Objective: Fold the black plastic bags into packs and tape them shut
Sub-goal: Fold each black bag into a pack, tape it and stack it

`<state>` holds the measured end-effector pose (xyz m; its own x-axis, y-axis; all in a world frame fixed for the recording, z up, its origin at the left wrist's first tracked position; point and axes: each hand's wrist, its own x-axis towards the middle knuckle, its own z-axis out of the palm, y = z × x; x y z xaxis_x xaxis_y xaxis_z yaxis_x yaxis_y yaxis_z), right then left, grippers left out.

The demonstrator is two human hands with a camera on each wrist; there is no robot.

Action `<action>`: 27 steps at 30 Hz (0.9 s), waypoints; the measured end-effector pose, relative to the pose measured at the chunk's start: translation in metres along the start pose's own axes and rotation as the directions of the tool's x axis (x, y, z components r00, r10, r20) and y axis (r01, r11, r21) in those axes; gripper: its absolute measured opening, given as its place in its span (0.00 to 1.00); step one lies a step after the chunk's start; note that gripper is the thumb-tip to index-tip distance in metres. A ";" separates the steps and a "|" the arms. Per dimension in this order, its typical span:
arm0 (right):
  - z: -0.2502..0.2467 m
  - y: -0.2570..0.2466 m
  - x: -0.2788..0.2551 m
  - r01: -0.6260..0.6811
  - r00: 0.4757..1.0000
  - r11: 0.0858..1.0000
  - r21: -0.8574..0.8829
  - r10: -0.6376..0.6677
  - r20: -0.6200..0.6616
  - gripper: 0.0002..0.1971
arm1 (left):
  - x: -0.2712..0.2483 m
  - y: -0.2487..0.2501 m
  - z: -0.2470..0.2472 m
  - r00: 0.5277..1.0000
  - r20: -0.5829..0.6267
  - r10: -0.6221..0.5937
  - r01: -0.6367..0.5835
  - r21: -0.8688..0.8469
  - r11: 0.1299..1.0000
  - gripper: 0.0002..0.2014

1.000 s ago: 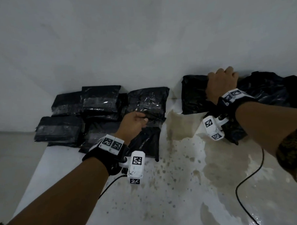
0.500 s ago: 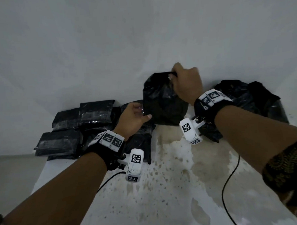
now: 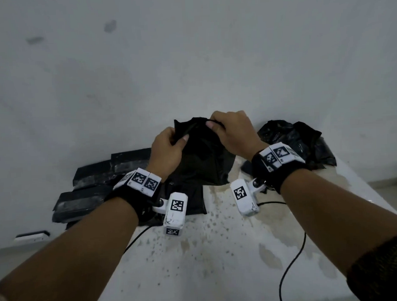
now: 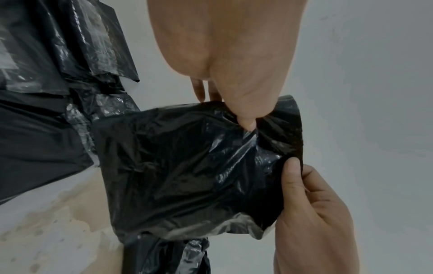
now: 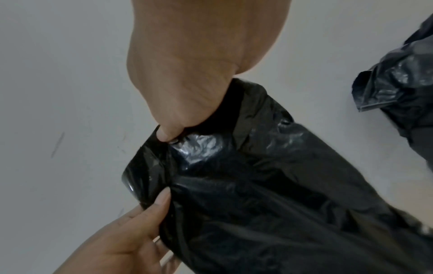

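Both hands up at centre, pinching one black plastic bag [image 3: 204, 159] by its top edge; left hand [image 3: 168, 149] pinches the left part of that edge between thumb and curled fingers, right hand [image 3: 235, 135] pinches the right part, knuckles toward the far wall; hands close together, not touching; both forearms reach forward from the near corners and converge on the bag; bag hangs with long axis roughly vertical, gripped edge up, crumpled body down, lower end at or just above the table [image 3: 220, 263], contact not resolvable; left wrist view shows the thumb [image 4: 246, 118] pressed into a fold at the bag's edge, with the right hand's fingers [image 4: 293, 178] on the same edge just beside it; right wrist view shows the same pinch from the other side; stack of folded packs [image 3: 92, 186] lies far left on the table, flat, long axes running left-right, shiny tape visible on some; loose crumpled bags [image 3: 304, 143] sit far right against the wall, apart from the held bag; table top white, stained.
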<state>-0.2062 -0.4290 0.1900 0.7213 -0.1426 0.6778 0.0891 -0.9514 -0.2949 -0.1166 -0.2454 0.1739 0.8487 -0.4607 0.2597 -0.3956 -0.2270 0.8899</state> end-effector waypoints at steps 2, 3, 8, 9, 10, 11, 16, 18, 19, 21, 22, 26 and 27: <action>-0.001 -0.016 -0.016 -0.007 1.000 1.000 -0.015 0.007 0.005 0.17 | -0.017 0.001 -0.014 0.999 -0.011 0.047 -0.047 0.000 0.999 0.12; -0.002 -0.023 -0.023 -0.012 1.000 1.000 -0.013 0.012 0.005 0.17 | -0.025 0.001 -0.021 0.997 -0.010 0.074 -0.074 0.002 0.997 0.09; -0.015 -0.043 -0.047 -0.031 0.998 0.999 0.008 0.032 -0.046 0.18 | -0.051 0.011 -0.046 0.993 0.045 0.112 -0.108 -0.095 0.990 0.06; -0.018 -0.045 -0.049 -0.037 0.998 0.999 0.011 0.038 -0.056 0.18 | -0.054 0.014 -0.049 0.991 0.066 0.113 -0.103 -0.131 0.986 0.06; -0.021 -0.048 -0.050 -0.041 0.997 0.999 0.010 0.041 -0.062 0.17 | -0.057 0.018 -0.052 0.990 0.085 0.117 -0.103 -0.152 0.983 0.07; -0.024 -0.051 -0.051 -0.040 0.997 0.999 0.009 0.041 -0.064 0.17 | -0.060 0.022 -0.053 0.987 0.096 0.127 -0.110 -0.161 0.981 0.08; -0.041 -0.058 -0.052 -0.032 0.997 0.999 0.034 0.034 -0.074 0.17 | -0.067 0.041 -0.052 0.983 0.046 0.179 -0.172 -0.126 0.977 0.02; -0.049 -0.055 -0.053 -0.043 0.996 0.998 0.055 0.047 -0.082 0.15 | -0.065 0.049 -0.050 0.982 0.019 0.188 -0.184 -0.119 0.976 0.05; -0.052 -0.052 -0.054 -0.059 0.994 0.995 0.083 0.066 -0.087 0.13 | -0.064 0.052 -0.049 0.980 0.010 0.199 -0.197 -0.106 0.975 0.08; -0.062 -0.045 -0.059 -0.082 0.994 0.986 0.147 0.092 -0.060 0.12 | -0.061 0.061 -0.045 0.976 0.002 0.218 -0.217 -0.083 0.973 0.09; -0.067 -0.040 -0.062 -0.079 0.996 0.984 0.161 0.083 -0.021 0.13 | -0.059 0.066 -0.042 0.973 0.000 0.230 -0.229 -0.075 0.971 0.08; -0.087 -0.012 -0.074 -0.039 0.986 0.995 0.094 0.023 0.166 0.14 | -0.051 0.083 -0.027 0.958 0.042 0.283 -0.283 -0.001 0.959 0.02; -0.090 -0.005 -0.077 -0.030 0.979 0.996 0.079 0.014 0.203 0.15 | -0.049 0.086 -0.024 0.954 0.051 0.297 -0.299 0.027 0.954 0.02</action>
<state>-0.3239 -0.4380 0.2002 0.8467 -0.0974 0.5231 0.1209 -0.9222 -0.3673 -0.1840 -0.2219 0.2470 0.6740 -0.5502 0.4930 -0.6403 -0.1024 0.7612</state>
